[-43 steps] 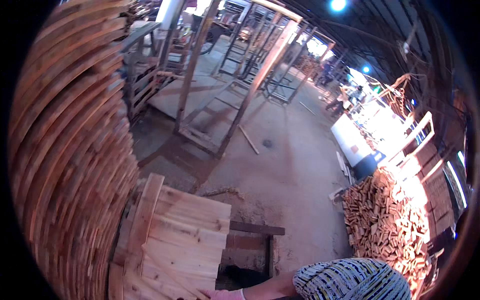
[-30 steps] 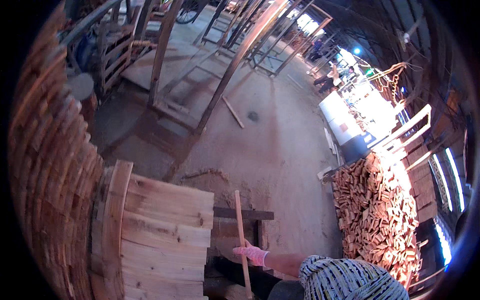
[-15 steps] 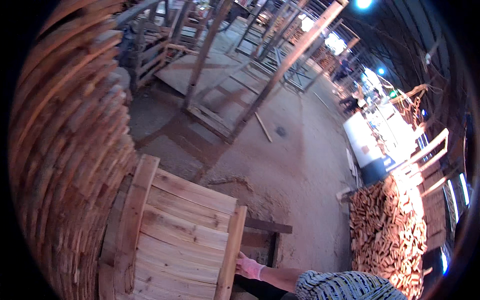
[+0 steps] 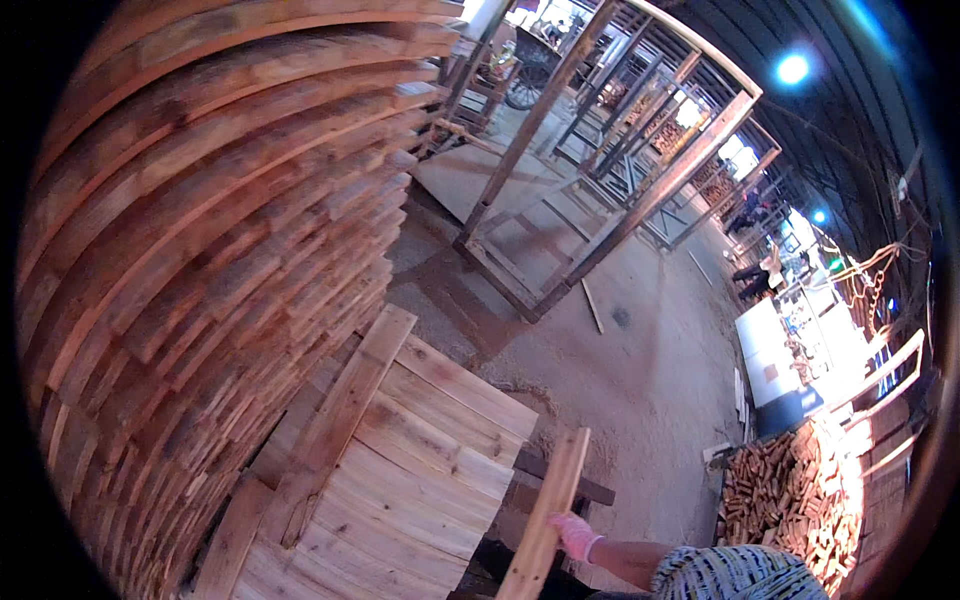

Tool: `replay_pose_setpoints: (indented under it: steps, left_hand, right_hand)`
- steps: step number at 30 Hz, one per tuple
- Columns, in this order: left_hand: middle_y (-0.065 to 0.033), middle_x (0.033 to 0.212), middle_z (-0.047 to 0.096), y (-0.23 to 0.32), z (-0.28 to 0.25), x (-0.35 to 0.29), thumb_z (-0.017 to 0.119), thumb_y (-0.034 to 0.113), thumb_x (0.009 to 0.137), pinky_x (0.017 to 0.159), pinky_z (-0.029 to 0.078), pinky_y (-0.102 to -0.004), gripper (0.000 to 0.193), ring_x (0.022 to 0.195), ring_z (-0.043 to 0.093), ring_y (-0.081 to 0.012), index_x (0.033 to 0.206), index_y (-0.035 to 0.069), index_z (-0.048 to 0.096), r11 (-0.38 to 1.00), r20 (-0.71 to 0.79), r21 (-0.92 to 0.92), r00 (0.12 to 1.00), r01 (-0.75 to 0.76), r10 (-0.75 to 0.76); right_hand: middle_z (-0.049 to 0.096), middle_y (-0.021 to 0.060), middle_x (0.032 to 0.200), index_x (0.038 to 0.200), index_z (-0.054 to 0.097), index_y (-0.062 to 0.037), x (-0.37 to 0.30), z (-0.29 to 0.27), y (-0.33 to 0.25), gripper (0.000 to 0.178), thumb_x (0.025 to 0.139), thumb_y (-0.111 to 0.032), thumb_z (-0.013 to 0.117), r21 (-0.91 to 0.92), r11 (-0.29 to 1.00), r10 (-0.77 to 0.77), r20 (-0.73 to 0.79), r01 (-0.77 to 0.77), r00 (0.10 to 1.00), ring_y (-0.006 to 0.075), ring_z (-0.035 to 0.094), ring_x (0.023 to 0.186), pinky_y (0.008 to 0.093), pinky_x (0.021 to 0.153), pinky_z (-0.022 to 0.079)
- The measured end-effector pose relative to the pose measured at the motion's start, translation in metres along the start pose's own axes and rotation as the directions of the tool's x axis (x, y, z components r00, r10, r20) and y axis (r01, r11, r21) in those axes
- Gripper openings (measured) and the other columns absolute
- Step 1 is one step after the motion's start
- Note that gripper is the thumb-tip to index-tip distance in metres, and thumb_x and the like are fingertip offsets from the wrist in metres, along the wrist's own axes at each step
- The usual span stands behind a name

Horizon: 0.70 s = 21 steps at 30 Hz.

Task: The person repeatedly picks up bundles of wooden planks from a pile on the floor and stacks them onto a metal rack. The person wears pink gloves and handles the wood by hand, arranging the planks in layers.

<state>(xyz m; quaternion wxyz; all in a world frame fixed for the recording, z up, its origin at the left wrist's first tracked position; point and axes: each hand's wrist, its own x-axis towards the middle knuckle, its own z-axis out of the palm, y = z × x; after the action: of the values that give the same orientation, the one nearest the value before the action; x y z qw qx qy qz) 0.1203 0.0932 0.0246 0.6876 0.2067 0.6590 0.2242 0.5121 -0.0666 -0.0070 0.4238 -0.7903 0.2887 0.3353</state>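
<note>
My right hand (image 4: 575,537), in a pink glove, is closed on the right side of a narrow wooden board (image 4: 552,505). That board slants upward beside a row of pale planks (image 4: 430,455) laid edge to edge, with a dark gap between it and their right ends. Along the planks' left ends lies another wooden board (image 4: 350,415), next to the tall stack. My left hand is out of view. The lower end of the held board runs off the bottom edge.
A tall stack of boards (image 4: 230,200) rises close on the left. Beyond the planks stands a wooden frame (image 4: 625,225) on the dusty floor (image 4: 640,370). A heap of small wood pieces (image 4: 780,490) lies at right. Far off, a person (image 4: 765,270) is near white panels.
The narrow board in my right hand has moved rightward, away from the planks' right ends where it lay. The whole view has swung, so the stack fills more of the left.
</note>
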Motion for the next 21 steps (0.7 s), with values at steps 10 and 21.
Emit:
replay_pose_setpoints:
  steps: [10, 21]
  left_hand:
    - [-0.0183, 0.110, 0.064, -0.010, -0.013, 0.000, 0.063, 0.051, 0.091, 0.090, 0.054, -0.0492, 0.061, 0.099, 0.063, -0.0324, 0.125, 0.000, 0.057, 0.997, 0.013, -0.069, 1.000, -0.021, 0.022]
    - [-0.0176, 0.109, 0.064, 0.005, -0.019, -0.003, 0.066, 0.055, 0.089, 0.089, 0.055, -0.0504, 0.064, 0.096, 0.063, -0.0322, 0.126, 0.003, 0.059, 0.998, 0.021, -0.051, 0.999, -0.045, 0.046]
  right_hand:
    - [0.069, 0.0133, 0.113, 0.129, 0.058, -0.0062, -0.052, 0.038, -0.110, 0.036, 0.096, -0.022, 0.057, -0.018, 0.753, -0.612, 0.350, 0.658, 0.710, 0.0279, 0.066, 0.107, 0.0483, 0.098, 0.053]
    - [0.063, 0.0231, 0.124, 0.159, 0.021, -0.0204, -0.120, 0.092, -0.122, 0.072, 0.097, -0.035, 0.056, -0.682, 0.225, -0.333, 0.617, 0.696, 0.713, 0.0405, 0.061, 0.115, 0.0481, 0.092, 0.049]
